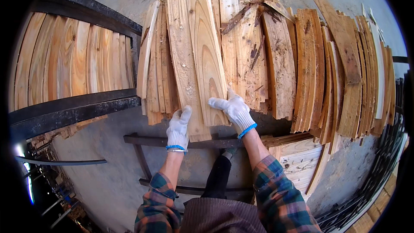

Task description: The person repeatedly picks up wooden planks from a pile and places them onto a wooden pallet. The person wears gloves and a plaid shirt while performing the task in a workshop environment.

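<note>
Plank one (182, 56), dusty, and plank two (207, 56), clean-grained, side by side atop the left part of the board row (280, 60). Right hand (235, 110), gloved, clamped on plank two's near right edge; left hand (177, 128), gloved, apart from it, at plank one's near left edge, closure unclear. Left of the row, black frame (77, 107).

a grey floor (97, 159) spreads around a dark frame (73, 107) at left, bright light (30, 187) glaring near the lower-left edge
</note>
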`<state>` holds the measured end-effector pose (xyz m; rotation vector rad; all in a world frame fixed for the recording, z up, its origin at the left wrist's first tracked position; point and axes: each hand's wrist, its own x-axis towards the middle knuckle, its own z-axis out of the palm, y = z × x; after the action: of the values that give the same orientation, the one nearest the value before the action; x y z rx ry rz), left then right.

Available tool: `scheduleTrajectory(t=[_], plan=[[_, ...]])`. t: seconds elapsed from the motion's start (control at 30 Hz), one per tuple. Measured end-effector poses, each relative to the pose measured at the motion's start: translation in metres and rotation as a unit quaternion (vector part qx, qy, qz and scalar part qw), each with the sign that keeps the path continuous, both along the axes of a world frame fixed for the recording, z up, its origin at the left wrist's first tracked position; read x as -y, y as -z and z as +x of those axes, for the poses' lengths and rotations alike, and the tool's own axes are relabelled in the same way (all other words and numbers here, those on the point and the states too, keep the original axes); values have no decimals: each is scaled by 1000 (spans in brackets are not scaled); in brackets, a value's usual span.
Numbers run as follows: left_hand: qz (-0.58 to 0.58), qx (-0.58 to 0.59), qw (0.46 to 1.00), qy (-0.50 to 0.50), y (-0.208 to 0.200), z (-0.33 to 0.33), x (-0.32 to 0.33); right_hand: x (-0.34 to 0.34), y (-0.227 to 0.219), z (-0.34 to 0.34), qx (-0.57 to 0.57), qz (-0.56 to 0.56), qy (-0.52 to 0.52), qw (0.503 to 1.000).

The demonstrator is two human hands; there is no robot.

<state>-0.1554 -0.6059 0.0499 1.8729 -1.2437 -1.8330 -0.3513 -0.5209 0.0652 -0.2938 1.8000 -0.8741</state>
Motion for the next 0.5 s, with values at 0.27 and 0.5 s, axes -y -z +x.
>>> scheduleTrajectory(t=[0.27,0.5], plan=[[-50,-54,997,-10,-19,-16,-47,-43,7,-2,141,-102,102,979],[94,-85,992,23,4,133,-153,-155,1,76,297,-71,65,950]])
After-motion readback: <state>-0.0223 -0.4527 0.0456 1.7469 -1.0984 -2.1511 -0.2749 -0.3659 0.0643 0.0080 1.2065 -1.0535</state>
